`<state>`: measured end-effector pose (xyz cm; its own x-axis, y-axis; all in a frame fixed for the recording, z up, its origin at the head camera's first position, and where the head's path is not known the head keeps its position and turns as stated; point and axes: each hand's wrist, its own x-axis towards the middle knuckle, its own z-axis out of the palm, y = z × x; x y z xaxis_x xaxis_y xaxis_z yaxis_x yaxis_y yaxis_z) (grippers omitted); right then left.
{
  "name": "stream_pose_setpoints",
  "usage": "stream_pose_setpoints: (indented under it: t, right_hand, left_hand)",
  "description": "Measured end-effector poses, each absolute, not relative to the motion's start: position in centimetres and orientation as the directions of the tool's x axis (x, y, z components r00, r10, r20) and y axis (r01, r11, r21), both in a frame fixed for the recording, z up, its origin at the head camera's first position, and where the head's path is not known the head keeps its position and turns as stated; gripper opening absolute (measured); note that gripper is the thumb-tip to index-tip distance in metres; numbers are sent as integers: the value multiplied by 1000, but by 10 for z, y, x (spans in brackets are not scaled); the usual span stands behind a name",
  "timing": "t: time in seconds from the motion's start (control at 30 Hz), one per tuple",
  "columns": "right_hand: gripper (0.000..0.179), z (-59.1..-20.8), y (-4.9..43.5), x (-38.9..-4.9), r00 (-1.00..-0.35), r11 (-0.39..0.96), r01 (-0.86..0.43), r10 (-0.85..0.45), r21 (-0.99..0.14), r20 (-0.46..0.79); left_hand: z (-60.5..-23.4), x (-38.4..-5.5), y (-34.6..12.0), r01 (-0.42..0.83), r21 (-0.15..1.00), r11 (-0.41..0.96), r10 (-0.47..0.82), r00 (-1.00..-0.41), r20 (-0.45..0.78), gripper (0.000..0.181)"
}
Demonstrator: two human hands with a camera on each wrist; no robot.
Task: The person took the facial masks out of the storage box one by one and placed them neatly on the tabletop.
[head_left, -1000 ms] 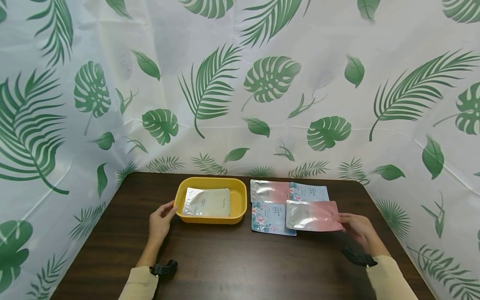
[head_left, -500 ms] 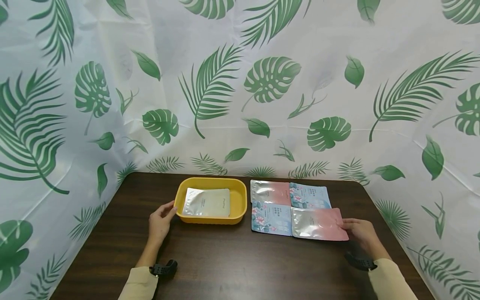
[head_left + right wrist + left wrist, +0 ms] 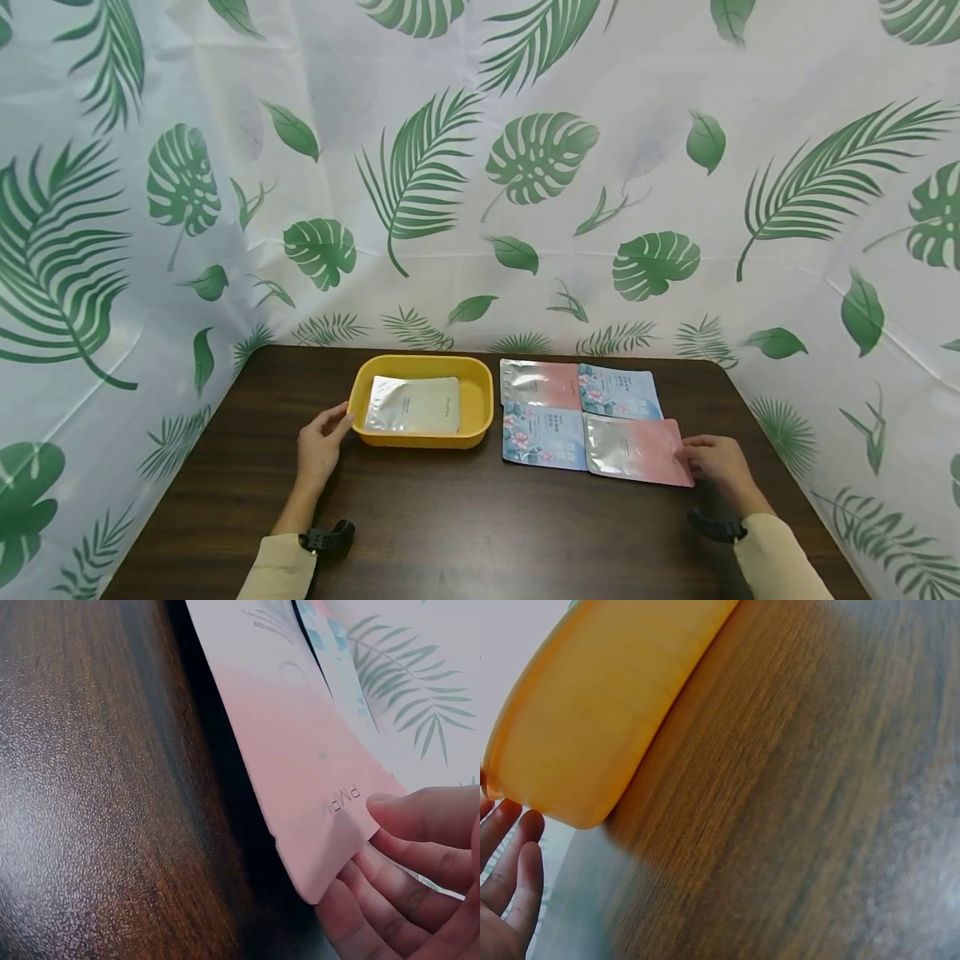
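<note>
My right hand (image 3: 716,467) pinches the right edge of a pink-and-silver sachet (image 3: 637,450), thumb on top and fingers underneath. In the right wrist view, that end of the pink sachet (image 3: 322,780) is raised off the dark table. A floral blue sachet (image 3: 543,437) lies flat just left of it. Behind are another pink-and-silver sachet (image 3: 538,383) and a second blue one (image 3: 618,392). My left hand (image 3: 321,442) holds the left end of a yellow plastic bin (image 3: 480,400) at its rim. A pale silver-and-cream sachet (image 3: 414,406) lies inside the bin.
The dark wood-grain table (image 3: 450,533) ends at its back edge against a white cloth backdrop (image 3: 555,275) printed with green leaves. Each wrist wears a black band, such as the left band (image 3: 327,536).
My right hand has brought the pink sachet toward me and slightly right, off the blue sachets it overlapped, beside the front blue one. The left hand and bin have stayed put.
</note>
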<state>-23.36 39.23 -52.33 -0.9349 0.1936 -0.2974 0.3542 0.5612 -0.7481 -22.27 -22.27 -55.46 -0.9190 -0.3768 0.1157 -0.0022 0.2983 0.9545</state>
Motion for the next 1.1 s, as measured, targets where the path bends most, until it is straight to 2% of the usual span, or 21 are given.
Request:
stream_pose_setpoints:
  t: [0.63, 1.1]
  right_hand:
    - [44, -510, 389, -240, -931, 541, 364, 219, -758, -291]
    - [54, -496, 361, -244, -925, 434, 381, 179, -816, -336]
  left_hand:
    - [-552, -224, -222, -8, 954, 300, -379, -919, 111, 35]
    - [-553, -222, -222, -30, 954, 298, -383, -919, 90, 35]
